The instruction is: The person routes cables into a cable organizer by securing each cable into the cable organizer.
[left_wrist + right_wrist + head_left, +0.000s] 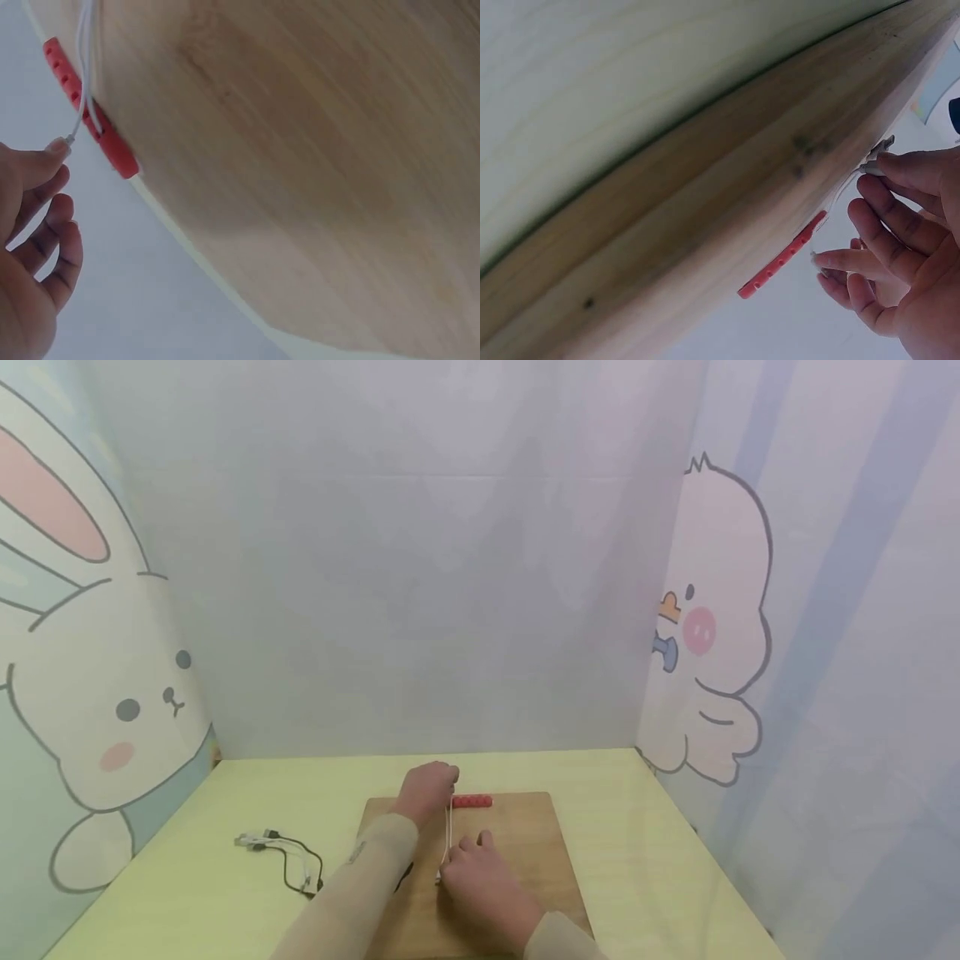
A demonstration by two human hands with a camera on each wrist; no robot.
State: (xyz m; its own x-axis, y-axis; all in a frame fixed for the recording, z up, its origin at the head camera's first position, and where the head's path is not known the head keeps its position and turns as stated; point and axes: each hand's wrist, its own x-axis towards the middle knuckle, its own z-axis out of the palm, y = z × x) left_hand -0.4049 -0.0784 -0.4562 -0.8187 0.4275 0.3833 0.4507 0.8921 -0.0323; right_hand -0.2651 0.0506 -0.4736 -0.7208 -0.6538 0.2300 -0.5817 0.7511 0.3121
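Observation:
At the far edge of the wooden board [517,852], a red cable holder [472,801] with a row of slots lies along the edge. My left hand [427,789] is beside its left end and pinches one end of a white charging cable [448,835] between thumb and index finger. In the left wrist view, a second white strand [91,112] runs down into a slot of the holder. Nearer me, over the middle of the board, my right hand [483,872] pinches the cable's plug [874,168] with thumb and fingertips. The cable stretches between both hands.
Several black and white cables [288,841] lie in a loose bunch on the yellow table [172,893], left of the board. A dark piece [405,875] on the board is partly hidden by my left sleeve. Curtains with cartoon animals [427,610] stand around the table.

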